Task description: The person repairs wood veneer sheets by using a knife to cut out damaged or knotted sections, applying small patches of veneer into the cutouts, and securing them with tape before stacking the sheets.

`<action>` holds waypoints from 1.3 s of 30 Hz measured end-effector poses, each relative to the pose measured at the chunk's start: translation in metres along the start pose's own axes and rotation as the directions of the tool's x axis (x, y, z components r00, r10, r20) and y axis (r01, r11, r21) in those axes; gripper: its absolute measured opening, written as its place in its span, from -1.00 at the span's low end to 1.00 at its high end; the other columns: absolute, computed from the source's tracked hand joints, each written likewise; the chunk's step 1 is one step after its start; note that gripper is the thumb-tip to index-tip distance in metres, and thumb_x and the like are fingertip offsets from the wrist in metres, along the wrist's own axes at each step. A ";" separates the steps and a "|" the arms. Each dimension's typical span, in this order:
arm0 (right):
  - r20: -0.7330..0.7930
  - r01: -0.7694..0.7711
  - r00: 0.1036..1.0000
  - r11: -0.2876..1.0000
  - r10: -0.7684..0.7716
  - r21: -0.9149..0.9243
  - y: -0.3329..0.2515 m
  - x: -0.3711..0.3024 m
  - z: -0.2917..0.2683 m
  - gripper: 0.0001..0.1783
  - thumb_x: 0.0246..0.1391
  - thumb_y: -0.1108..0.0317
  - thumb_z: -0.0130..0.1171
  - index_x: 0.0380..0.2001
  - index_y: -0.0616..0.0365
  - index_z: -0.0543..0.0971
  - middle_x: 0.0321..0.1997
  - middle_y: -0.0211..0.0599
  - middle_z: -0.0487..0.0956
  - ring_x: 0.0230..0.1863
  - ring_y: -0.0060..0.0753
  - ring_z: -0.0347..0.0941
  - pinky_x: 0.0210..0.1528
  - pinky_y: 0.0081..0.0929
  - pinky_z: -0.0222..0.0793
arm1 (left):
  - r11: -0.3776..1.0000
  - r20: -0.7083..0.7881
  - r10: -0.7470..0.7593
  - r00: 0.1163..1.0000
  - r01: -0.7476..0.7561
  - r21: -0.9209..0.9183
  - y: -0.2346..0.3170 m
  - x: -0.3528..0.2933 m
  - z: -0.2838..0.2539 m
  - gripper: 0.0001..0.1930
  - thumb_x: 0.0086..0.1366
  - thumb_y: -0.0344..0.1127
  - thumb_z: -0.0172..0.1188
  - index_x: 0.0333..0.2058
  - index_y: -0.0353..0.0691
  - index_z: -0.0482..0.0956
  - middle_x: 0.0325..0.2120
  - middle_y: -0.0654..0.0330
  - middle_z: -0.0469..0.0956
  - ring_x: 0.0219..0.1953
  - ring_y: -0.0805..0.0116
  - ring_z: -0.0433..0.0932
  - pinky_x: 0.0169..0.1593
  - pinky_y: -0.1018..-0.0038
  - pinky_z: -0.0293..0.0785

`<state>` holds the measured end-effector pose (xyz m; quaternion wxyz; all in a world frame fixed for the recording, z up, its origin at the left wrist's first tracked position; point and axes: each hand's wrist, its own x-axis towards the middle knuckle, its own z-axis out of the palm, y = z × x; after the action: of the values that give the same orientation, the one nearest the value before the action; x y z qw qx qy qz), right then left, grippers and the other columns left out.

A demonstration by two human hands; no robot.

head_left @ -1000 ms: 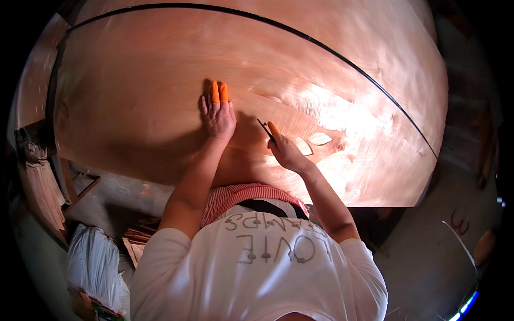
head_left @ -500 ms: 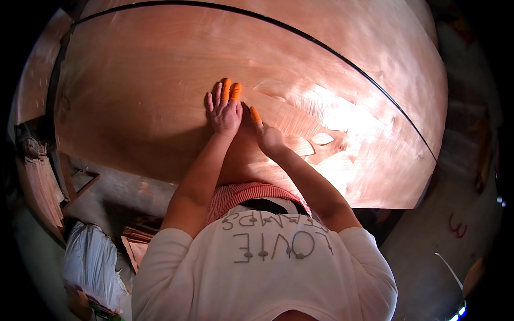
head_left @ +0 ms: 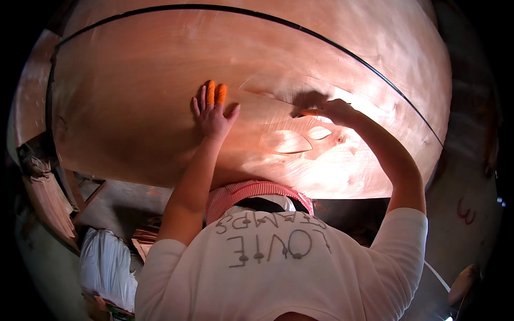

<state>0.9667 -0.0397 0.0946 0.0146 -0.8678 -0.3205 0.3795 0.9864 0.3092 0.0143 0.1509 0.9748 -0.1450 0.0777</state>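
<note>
A broad sheet of reddish-brown wood veneer (head_left: pixel 134 107) lies before me. My left hand (head_left: pixel 214 119) rests flat on it, fingers spread, with orange covers on two fingers. To the right, my right hand (head_left: pixel 334 111) is closed and low over the sheet, an orange-covered finger pointing left. A small dark tip shows beyond that finger; whatever the hand grips is mostly hidden. Just below it are two leaf-shaped outlines in the veneer, a larger leaf shape (head_left: pixel 289 142) and a smaller, paler leaf shape (head_left: pixel 320 132).
A black strip (head_left: pixel 273 22) curves across the sheet's far part. Glare brightens the right side. At lower left stand a white sack (head_left: pixel 107 267), a stack of thin wood sheets (head_left: pixel 145 239) and a bundle of veneer strips (head_left: pixel 51 195). Concrete floor (head_left: pixel 455 230) shows at right.
My right hand has moved right, away from the left hand, to above the leaf shapes, and turned its fingers leftward. My left hand has shifted slightly left, its thumb now spread.
</note>
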 end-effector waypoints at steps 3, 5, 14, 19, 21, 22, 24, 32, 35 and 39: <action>0.055 -0.037 0.998 0.999 0.038 -0.018 -0.004 -0.003 -0.008 -0.16 -0.08 0.63 -0.13 0.16 -0.64 0.12 -0.43 -0.33 0.42 -0.49 -0.38 0.43 -0.45 -0.45 0.41 | 1.000 0.052 -0.011 0.999 0.012 -0.025 -0.001 0.002 -0.005 -0.37 0.01 0.08 0.14 0.06 -0.01 0.31 0.14 0.12 0.18 0.19 0.14 0.11 0.17 0.05 -0.02; -0.049 0.007 0.999 1.000 -0.008 -0.016 -0.019 0.008 -0.019 -0.16 -0.08 0.65 -0.15 0.17 -0.62 0.12 -0.43 -0.30 0.43 -0.46 -0.35 0.45 -0.42 -0.42 0.43 | 0.999 0.059 -0.019 0.998 0.021 -0.038 -0.002 0.002 -0.006 -0.37 0.01 0.08 0.14 0.06 -0.01 0.31 0.14 0.12 0.18 0.19 0.15 0.11 0.17 0.06 -0.03; -0.298 0.101 0.943 0.980 -0.149 -0.172 -0.042 0.134 -0.040 -0.27 -0.05 0.52 -0.07 0.16 -0.53 0.16 -0.31 -0.26 0.44 -0.30 -0.25 0.44 -0.36 -0.34 0.41 | 0.992 0.021 -0.056 0.998 0.058 -0.110 -0.006 0.001 -0.003 -0.35 -0.06 0.16 0.17 0.03 0.04 0.38 0.13 0.18 0.22 0.20 0.25 0.11 0.22 0.13 -0.13; -0.194 0.102 0.973 0.986 -0.127 -0.136 -0.067 0.139 -0.068 -0.28 -0.02 0.53 -0.10 0.15 -0.57 0.17 -0.27 -0.25 0.45 -0.27 -0.22 0.44 -0.31 -0.33 0.40 | 0.990 0.001 -0.070 0.998 0.070 -0.125 -0.007 -0.002 -0.001 -0.34 -0.08 0.15 0.18 0.02 0.03 0.39 0.12 0.18 0.23 0.19 0.25 0.12 0.22 0.14 -0.13; -0.201 0.059 0.976 0.991 -0.083 -0.119 -0.070 0.134 -0.067 -0.27 -0.02 0.55 -0.12 0.15 -0.58 0.16 -0.25 -0.23 0.45 -0.28 -0.21 0.45 -0.30 -0.33 0.40 | 0.989 -0.014 -0.068 0.998 0.066 -0.134 -0.007 -0.003 0.000 -0.35 -0.09 0.14 0.19 0.01 0.03 0.39 0.12 0.19 0.23 0.19 0.25 0.12 0.22 0.14 -0.13; -0.206 0.014 0.978 1.000 -0.013 0.002 -0.071 0.128 -0.062 -0.26 -0.02 0.56 -0.13 0.15 -0.58 0.15 -0.25 -0.22 0.45 -0.29 -0.21 0.45 -0.29 -0.33 0.39 | 0.989 -0.023 -0.067 0.997 0.063 -0.137 -0.007 -0.003 0.000 -0.35 -0.09 0.14 0.19 0.01 0.03 0.39 0.12 0.19 0.23 0.19 0.25 0.12 0.22 0.14 -0.13; -0.199 -0.075 0.972 0.967 0.126 0.242 -0.066 0.112 -0.039 -0.24 -0.01 0.58 -0.16 0.15 -0.60 0.14 -0.25 -0.21 0.45 -0.29 -0.20 0.45 -0.27 -0.32 0.39 | 0.989 -0.061 -0.058 0.996 0.049 -0.140 -0.008 -0.003 0.000 -0.36 -0.09 0.13 0.19 -0.01 0.01 0.40 0.11 0.18 0.24 0.19 0.23 0.13 0.20 0.13 -0.10; -0.217 -0.257 0.931 0.950 0.293 0.179 -0.055 0.088 0.006 -0.66 0.13 0.33 -0.23 -0.04 0.00 0.40 -0.26 -0.13 0.49 -0.20 -0.12 0.45 -0.18 -0.28 0.37 | 0.931 -0.083 0.332 0.940 -0.340 -0.134 -0.005 -0.007 0.018 -0.55 0.08 -0.11 0.10 -0.06 -0.16 0.44 0.09 0.15 0.27 0.16 0.24 0.18 0.20 0.19 -0.03; -0.209 -0.286 0.923 0.939 0.323 0.189 -0.062 0.080 0.001 -0.67 0.14 0.34 -0.24 -0.06 -0.03 0.41 -0.19 -0.15 0.46 -0.20 -0.13 0.45 -0.20 -0.30 0.39 | 0.899 -0.021 0.366 0.930 -0.360 -0.252 0.011 -0.006 0.014 -0.62 0.13 -0.24 0.03 -0.05 -0.13 0.44 0.06 0.20 0.31 0.17 0.31 0.18 0.22 0.26 -0.02; -0.209 -0.418 0.805 0.782 0.554 0.462 -0.078 0.056 0.025 -0.67 0.15 0.33 -0.25 -0.04 -0.06 0.39 -0.19 -0.17 0.45 -0.21 -0.13 0.46 -0.21 -0.30 0.41 | 0.901 -0.012 0.350 0.937 -0.340 -0.271 0.017 -0.006 0.008 -0.61 0.12 -0.28 0.01 -0.03 -0.11 0.42 0.07 0.23 0.31 0.17 0.34 0.18 0.22 0.28 -0.02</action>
<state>0.9353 0.0486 0.0612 0.1430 -0.9511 0.0084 0.2736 0.9769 0.2927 0.0100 0.2631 0.9054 -0.3269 0.0649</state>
